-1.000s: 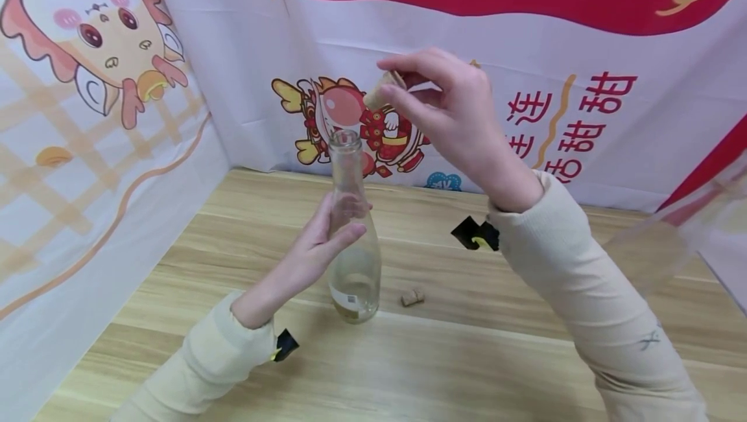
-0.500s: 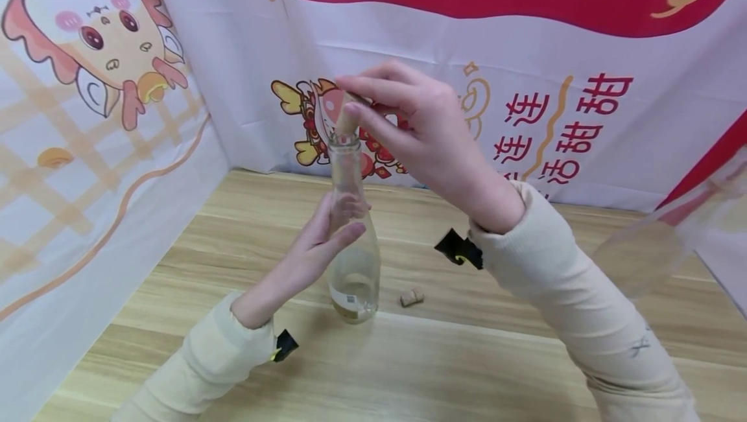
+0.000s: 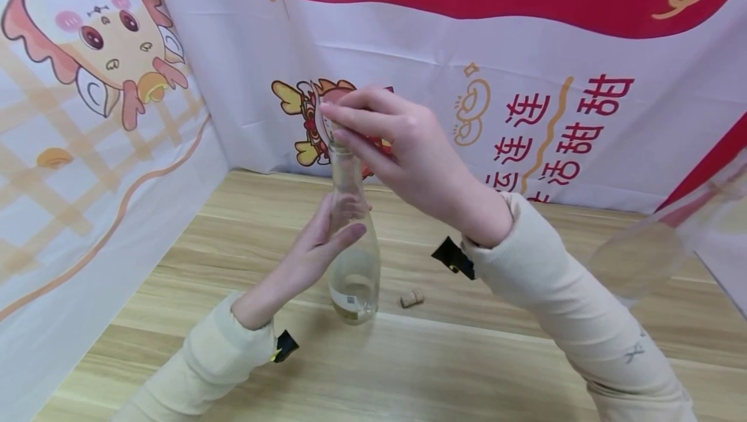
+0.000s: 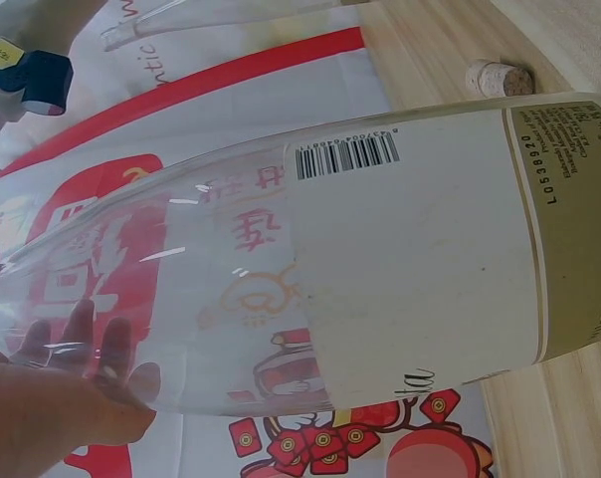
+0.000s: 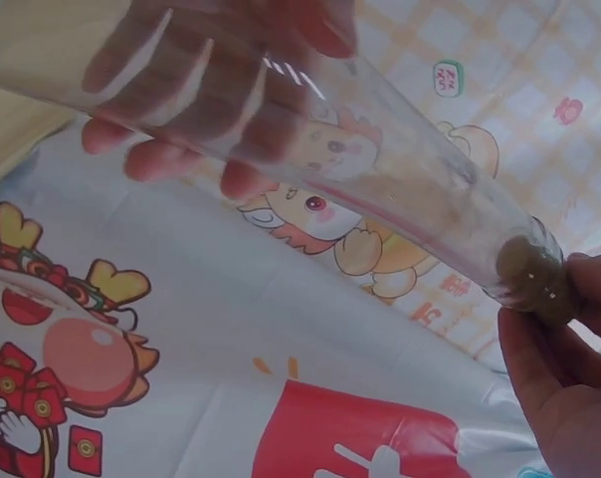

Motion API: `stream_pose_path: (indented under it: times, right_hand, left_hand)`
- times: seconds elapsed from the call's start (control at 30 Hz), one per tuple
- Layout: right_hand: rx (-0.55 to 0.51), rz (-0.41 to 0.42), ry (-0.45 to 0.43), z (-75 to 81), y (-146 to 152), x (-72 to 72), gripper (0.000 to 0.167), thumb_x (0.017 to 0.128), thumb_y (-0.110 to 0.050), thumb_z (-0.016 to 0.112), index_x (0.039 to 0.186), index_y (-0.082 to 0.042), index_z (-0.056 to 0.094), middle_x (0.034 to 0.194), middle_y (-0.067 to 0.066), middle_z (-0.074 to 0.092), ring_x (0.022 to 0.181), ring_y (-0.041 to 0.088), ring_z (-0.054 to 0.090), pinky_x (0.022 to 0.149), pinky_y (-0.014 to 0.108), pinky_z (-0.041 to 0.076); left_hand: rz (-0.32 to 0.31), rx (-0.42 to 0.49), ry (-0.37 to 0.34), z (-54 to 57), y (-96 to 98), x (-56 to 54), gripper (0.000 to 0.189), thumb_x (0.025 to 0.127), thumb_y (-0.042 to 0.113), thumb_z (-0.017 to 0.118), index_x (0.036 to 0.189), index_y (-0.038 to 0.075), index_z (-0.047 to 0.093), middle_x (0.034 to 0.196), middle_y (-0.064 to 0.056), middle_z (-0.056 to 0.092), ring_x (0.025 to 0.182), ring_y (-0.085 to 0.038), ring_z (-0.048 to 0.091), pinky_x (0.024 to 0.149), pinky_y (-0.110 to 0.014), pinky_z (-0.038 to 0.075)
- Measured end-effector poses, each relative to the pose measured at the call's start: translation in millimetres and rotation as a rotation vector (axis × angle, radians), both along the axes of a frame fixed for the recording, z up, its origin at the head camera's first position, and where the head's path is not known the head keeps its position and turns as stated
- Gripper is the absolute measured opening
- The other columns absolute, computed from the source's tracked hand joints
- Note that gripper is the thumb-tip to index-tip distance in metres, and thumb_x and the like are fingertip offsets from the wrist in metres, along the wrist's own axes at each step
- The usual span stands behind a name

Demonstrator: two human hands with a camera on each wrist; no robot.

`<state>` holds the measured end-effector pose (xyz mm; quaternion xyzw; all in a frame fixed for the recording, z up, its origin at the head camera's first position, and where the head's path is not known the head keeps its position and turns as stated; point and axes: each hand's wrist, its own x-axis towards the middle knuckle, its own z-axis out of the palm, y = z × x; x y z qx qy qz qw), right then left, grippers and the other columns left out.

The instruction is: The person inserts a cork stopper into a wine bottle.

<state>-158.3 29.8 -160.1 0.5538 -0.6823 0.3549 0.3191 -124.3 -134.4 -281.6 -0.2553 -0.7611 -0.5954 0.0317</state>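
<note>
A clear glass bottle [image 3: 355, 260] stands upright on the table, its pale label [image 4: 420, 249] filling much of the left wrist view. Around the bottle's upper body my left hand [image 3: 312, 250] holds it, the fingers showing through the glass in the right wrist view. At the bottle's mouth my right hand [image 3: 403, 143] pinches a cork [image 5: 535, 281], whose lower end sits inside the neck. Fingers hide most of that cork in the head view. A second cork [image 3: 412, 298] lies on the table just right of the bottle's base.
Another transparent bottle-like object [image 3: 642, 257] is at the right, partly behind the right sleeve. The wood-grain table [image 3: 455, 357] meets a printed cloth backdrop [image 3: 245, 72] at the back and left.
My right hand has come down and left with the cork, from above right of the bottle to its mouth, where the cork has entered the neck. The left hand and bottle have stayed put.
</note>
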Motion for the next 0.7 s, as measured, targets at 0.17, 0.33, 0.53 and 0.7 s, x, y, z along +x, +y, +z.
stream_pose_path:
  times: [0.17, 0.33, 0.53, 0.7]
  right_hand:
    - [0.003, -0.046, 0.004, -7.2, -2, 0.8, 0.025, 0.086, -0.005, 0.061, 0.11, 0.001, 0.064, 0.107, 0.014, 0.061, 0.089, 0.015, 0.058, 0.076, 0.018, 0.048]
    - [-0.033, -0.062, 0.028, -15.1, -5, 1.1, 0.025, 0.088, -0.005, 0.058, 0.111, 0.001, 0.064, 0.108, 0.015, 0.06, 0.098, 0.019, 0.054, 0.081, 0.02, 0.048]
    - [-0.074, -0.057, 0.044, -21.7, -7, -0.3, 0.025, 0.089, -0.004, 0.056, 0.112, 0.003, 0.062, 0.108, 0.016, 0.06, 0.102, 0.02, 0.052, 0.085, 0.02, 0.047]
    - [-0.081, -0.036, 0.013, -19.7, -6, 0.1, 0.027, 0.088, -0.004, 0.058, 0.113, 0.004, 0.061, 0.109, 0.015, 0.061, 0.101, 0.018, 0.054, 0.083, 0.021, 0.047]
  left_hand:
    - [0.004, 0.005, 0.0, -0.3, 0.5, 0.1, 0.036, 0.095, 0.007, 0.046, 0.128, 0.007, 0.032, 0.126, -0.012, 0.048, 0.12, -0.022, 0.043, 0.099, -0.042, 0.038]
    - [0.009, 0.011, 0.035, -0.3, 1.7, 0.1, 0.034, 0.093, 0.002, 0.047, 0.125, 0.003, 0.034, 0.123, -0.015, 0.049, 0.118, -0.025, 0.045, 0.098, -0.043, 0.039]
    - [0.006, 0.01, 0.04, -1.1, 1.6, -0.8, 0.035, 0.093, 0.002, 0.046, 0.125, 0.003, 0.033, 0.123, -0.015, 0.048, 0.118, -0.025, 0.045, 0.098, -0.043, 0.038]
    - [0.008, 0.012, 0.039, 0.3, 2.6, -0.1, 0.035, 0.093, 0.001, 0.047, 0.125, 0.003, 0.033, 0.122, -0.015, 0.048, 0.117, -0.025, 0.045, 0.098, -0.041, 0.039]
